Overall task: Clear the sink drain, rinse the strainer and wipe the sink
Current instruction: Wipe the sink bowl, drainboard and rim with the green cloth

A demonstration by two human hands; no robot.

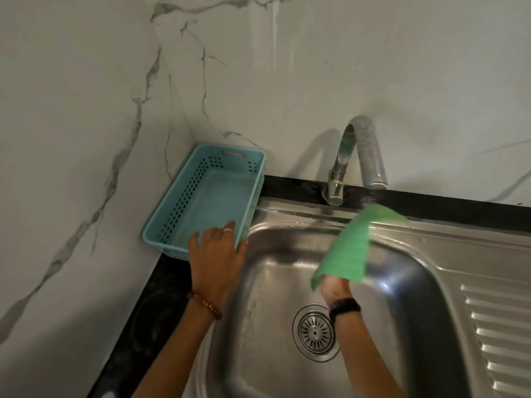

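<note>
Strainer [315, 331]: seated in the drain at 6 o'clock, nearest the viewer.
Left hand [216, 254]: flat, fingers spread, holding nothing; braced where the blue basket [184, 196] meets the sink [431, 245] rim, at 9 o'clock.
Right hand [335, 288]: closed on the green cloth [349, 251], lifted over the basin toward 1 o'clock.
Wiping: she should likely press the cloth flat and sweep the walls down toward the drain.

This is a home kitchen: a steel sink [287, 271] with a ribbed draining board [500, 326] and a curved tap [362, 150] is set into a dark surface [161, 282] against marble-look walls [86, 110], with a pale blue plastic basket [178, 196] in the corner.
</note>
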